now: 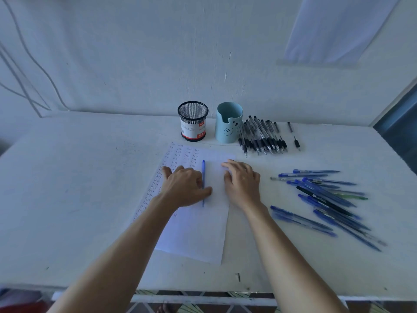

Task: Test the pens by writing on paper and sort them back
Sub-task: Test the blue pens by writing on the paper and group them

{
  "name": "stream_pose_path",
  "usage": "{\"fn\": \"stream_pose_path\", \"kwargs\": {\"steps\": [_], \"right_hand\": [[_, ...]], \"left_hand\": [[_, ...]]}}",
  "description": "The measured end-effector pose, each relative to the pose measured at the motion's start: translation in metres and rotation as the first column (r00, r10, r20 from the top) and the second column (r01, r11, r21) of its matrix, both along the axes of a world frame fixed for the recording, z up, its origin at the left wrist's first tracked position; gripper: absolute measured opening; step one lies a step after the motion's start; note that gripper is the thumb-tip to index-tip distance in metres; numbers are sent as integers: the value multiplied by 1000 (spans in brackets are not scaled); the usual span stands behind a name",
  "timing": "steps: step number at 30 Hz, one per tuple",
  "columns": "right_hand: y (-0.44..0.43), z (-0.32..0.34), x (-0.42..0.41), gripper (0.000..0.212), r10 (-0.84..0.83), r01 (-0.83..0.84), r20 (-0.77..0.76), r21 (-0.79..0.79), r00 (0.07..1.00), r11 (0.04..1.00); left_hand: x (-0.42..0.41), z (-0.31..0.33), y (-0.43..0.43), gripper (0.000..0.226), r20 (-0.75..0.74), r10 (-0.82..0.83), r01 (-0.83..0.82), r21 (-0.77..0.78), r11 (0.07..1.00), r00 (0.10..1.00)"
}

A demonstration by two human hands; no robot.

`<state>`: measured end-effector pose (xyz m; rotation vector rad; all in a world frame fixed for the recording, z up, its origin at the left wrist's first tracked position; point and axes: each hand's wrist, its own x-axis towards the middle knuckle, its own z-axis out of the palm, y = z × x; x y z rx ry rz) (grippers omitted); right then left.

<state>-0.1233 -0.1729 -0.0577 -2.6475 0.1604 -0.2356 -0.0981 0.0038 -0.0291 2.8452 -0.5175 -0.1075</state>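
White tabletop held the paper, its left side full of test words. Left hand and right hand lay flat on it, gripping nothing, blue pen between them; loose pens right of it apparently not yet put back.

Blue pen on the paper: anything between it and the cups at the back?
Nothing visible. From the blue pen to the mesh cup and the light blue cup there is only paper and table. The black pens lie right of the light blue cup, off that line.
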Motion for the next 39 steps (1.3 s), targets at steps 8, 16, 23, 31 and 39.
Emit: {"fn": "stream_pose_path", "kwargs": {"steps": [8,16,23,31,39], "right_hand": [[2,4,-4,44,41,-49,-84,-95,996,994],[21,4,-26,91,143,-191,-232,-203,962,960],[28,1,-33,90,146,-200,-233,-228,962,953],[29,2,-34,91,145,-200,-228,-241,963,950],[29,3,-34,86,142,-193,-227,-221,963,956]], "left_hand": [[5,25,19,18,-321,149,-284,-429,858,935],[-1,25,39,33,-582,-236,-546,-812,204,778],[-3,20,36,39,-631,-169,-638,-770,14,757],[-11,14,46,72,-514,-518,-719,-593,-362,684],[-12,16,44,55,-487,-472,-676,-584,-449,735]]}}
